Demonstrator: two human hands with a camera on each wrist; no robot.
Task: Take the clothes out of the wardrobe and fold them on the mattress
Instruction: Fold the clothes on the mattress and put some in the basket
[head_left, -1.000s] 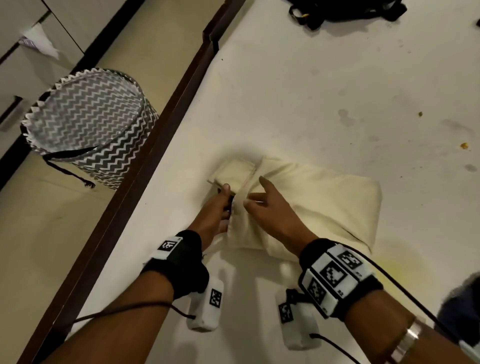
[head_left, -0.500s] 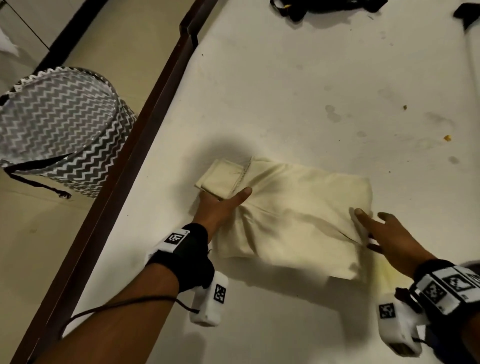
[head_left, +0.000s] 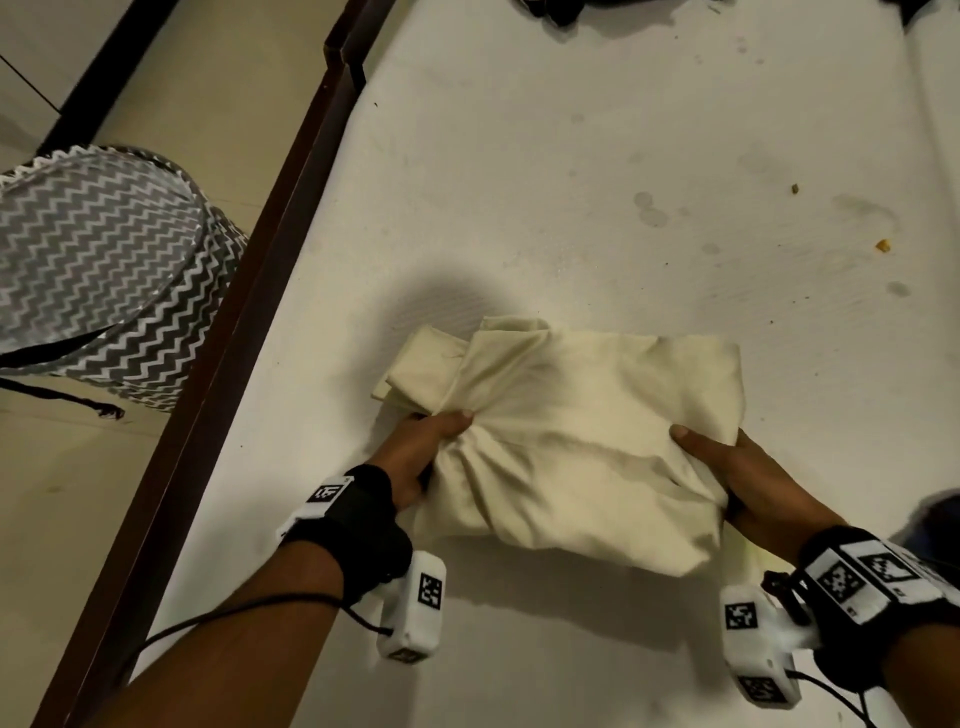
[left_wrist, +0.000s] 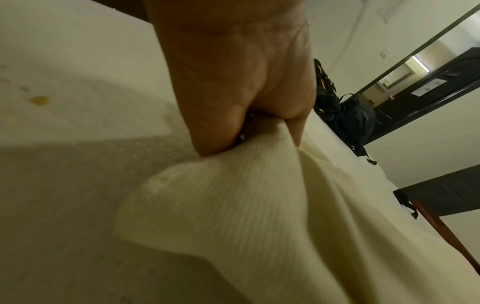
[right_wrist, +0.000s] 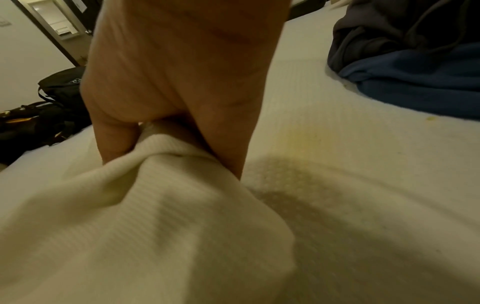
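A folded cream garment (head_left: 566, 441) lies on the white mattress (head_left: 571, 171), its near part lifted and bunched. My left hand (head_left: 415, 457) grips its left edge, thumb on top, the other fingers under the cloth. My right hand (head_left: 727, 467) grips the right edge in the same way. In the left wrist view the cream garment (left_wrist: 246, 216) is pinched between thumb and fingers of the left hand (left_wrist: 246, 125). In the right wrist view the right hand (right_wrist: 168, 131) pinches the cream garment (right_wrist: 142, 226), which hangs off the mattress (right_wrist: 363, 164).
A dark wooden bed frame (head_left: 244, 322) runs along the mattress's left side. A grey zigzag laundry basket (head_left: 98, 270) stands on the floor beyond it. Black bags (head_left: 561, 10) lie at the mattress's far end. A dark blue cloth pile (right_wrist: 415, 67) lies to my right.
My right hand slid from the garment's left part to its right edge. Both hands, which lay on the cloth, now grip its edges and have lifted the near part.
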